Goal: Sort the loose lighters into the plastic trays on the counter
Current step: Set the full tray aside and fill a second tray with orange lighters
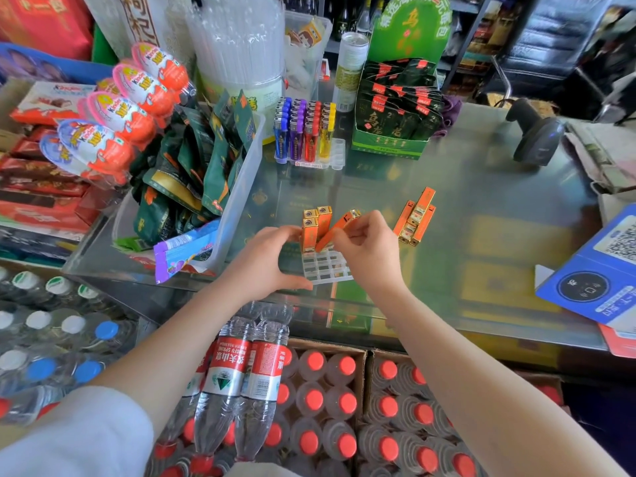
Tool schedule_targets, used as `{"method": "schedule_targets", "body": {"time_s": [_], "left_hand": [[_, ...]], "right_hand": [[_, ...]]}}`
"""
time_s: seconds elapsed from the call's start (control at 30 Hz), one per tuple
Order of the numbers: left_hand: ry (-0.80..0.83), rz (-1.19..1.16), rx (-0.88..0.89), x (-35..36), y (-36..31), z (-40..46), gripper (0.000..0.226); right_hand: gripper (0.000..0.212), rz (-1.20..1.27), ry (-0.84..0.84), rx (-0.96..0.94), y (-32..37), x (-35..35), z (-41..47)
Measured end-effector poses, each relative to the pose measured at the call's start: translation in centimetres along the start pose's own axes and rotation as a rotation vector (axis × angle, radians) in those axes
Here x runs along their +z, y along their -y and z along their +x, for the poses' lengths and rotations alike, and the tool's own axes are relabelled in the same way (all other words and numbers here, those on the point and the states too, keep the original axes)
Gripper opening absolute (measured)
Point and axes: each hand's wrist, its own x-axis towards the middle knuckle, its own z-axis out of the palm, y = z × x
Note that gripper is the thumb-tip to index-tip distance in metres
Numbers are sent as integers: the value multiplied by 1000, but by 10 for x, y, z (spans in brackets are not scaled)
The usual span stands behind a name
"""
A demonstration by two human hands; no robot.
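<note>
A clear plastic tray (327,268) with a grid of slots lies on the glass counter near its front edge. Three orange lighters (315,226) stand upright in its far row. My left hand (272,261) grips the tray's left side, thumb at the front edge, fingers touching the standing lighters. My right hand (368,249) pinches a tilted orange lighter (339,228), its lower end at a tray slot. A few loose orange lighters (416,216) lie to the right. Farther back, a second tray (339,156) holds upright blue, purple, red and yellow lighters (303,132).
A clear bin of green snack packets (237,187) stands left of the tray. A green display box (392,125) sits at the back, a barcode scanner (537,136) at the right, a blue QR payment stand (599,266) on the right edge. Water bottles (309,401) fill boxes below the counter.
</note>
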Motion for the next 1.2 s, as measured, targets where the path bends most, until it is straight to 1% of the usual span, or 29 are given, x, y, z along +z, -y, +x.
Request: {"method": "schedule_targets", "body": {"time_s": [0.1,0.23,0.37,0.43,0.57,0.6,0.63,0.7,0.77,0.83,0.9,0.97,1.03,1.1,1.13,1.2], "left_hand": [[6,-2,-1,0,1,0,80],[8,-6,0,0,2,0,81],[9,10,-5,0,2,-1,80],[9,18,-8,0,1,-1,80],[17,7,12,-1,0,1,78],[23,6,15,0,0,1,78],[26,5,15,0,0,2,77],[27,2,13,2,-1,4,78],[30,0,5,4,-2,7,79],[38,1,-1,6,-4,9,79],[46,3,-5,5,-5,11,79],[57,12,-7,4,-7,12,78],[63,17,-6,3,-8,12,79],[65,15,-8,3,-8,11,79],[65,15,-8,3,-8,11,80],[61,17,-6,3,-8,10,80]], "right_hand": [[21,-94,50,-51,-1,1,-2],[28,-281,53,-83,4,6,-1],[37,-538,70,-109,12,17,-1],[35,-570,88,-143,11,16,0],[20,-494,245,-265,-6,-9,7],[19,-493,233,-253,-12,-18,11],[17,-483,179,-225,-19,-27,16],[16,-488,19,-143,-32,-42,26],[20,-586,-63,-54,-41,-52,37],[23,-717,-48,-8,-45,-56,43],[27,-847,-25,-21,-43,-54,47],[32,-922,-8,-39,-38,-50,50],[33,-932,17,-13,-33,-43,54],[24,-922,51,8,-31,-34,56],[19,-910,64,5,-30,-30,57],[19,-875,88,-21,-30,-25,60]]}}
